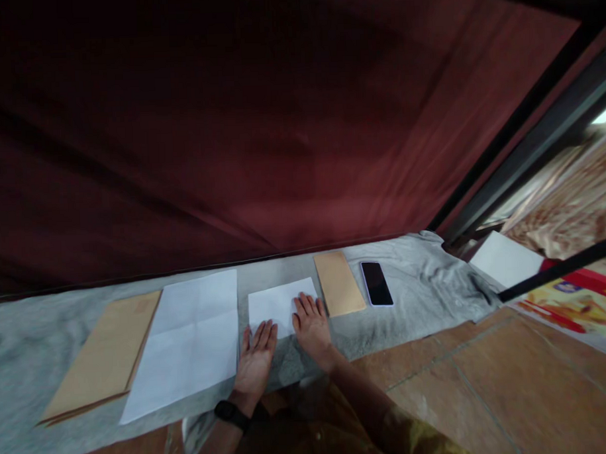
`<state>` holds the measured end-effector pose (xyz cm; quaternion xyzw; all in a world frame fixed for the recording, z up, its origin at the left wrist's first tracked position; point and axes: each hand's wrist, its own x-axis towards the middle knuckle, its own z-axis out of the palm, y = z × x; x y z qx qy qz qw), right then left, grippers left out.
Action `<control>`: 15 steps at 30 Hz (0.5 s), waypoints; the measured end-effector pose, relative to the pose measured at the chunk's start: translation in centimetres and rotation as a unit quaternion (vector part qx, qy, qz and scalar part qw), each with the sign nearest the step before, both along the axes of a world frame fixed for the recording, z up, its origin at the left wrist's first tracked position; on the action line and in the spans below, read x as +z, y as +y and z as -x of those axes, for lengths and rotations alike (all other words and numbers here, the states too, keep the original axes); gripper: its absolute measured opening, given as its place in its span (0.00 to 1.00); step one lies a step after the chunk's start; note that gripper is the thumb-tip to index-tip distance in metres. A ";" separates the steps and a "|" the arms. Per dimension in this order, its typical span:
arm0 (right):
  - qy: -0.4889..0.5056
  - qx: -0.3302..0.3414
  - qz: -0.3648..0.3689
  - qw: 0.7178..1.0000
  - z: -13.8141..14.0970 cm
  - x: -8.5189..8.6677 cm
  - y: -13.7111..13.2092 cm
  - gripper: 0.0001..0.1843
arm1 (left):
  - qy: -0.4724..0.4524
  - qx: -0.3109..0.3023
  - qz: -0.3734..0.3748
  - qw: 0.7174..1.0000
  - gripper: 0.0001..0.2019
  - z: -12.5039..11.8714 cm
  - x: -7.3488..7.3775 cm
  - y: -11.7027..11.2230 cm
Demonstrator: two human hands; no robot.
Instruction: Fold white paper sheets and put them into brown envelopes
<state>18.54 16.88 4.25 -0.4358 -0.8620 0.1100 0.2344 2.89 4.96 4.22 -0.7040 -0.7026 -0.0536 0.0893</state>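
A small white sheet of paper (273,302), seemingly folded, lies flat on a grey cloth. My left hand (256,358), with a black band on its wrist, rests at the sheet's lower left corner, fingers stretched out. Across the sheet's right part my right hand (311,326) lies flat with its fingers spread. Just right of that hand is a single brown envelope (341,285). To the left of my left hand lies a larger white sheet (192,343) with fold creases.
A stack of brown envelopes (106,356) sits at the far left. A phone (377,284) lies on the grey cloth (419,282) at right. Dark red fabric (290,154) hangs behind. A metal frame (523,140) and a colourful box (579,303) are on the right, above the tiled floor (547,377).
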 end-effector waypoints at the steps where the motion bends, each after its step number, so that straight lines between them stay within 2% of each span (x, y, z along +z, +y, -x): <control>1: 0.003 0.002 -0.001 1.000 0.0 0.0 0.0 0.25 | -0.001 0.004 0.002 1.000 0.32 0.0 0.0 0.0; 10: -0.015 0.003 0.005 1.000 -0.3 0.0 0.2 0.25 | 0.012 0.047 0.010 0.999 0.30 -0.7 1.1 0.2; 15: -0.016 0.033 0.018 0.999 -0.1 -0.1 0.6 0.25 | -0.007 0.040 0.006 0.999 0.22 -0.9 1.8 0.2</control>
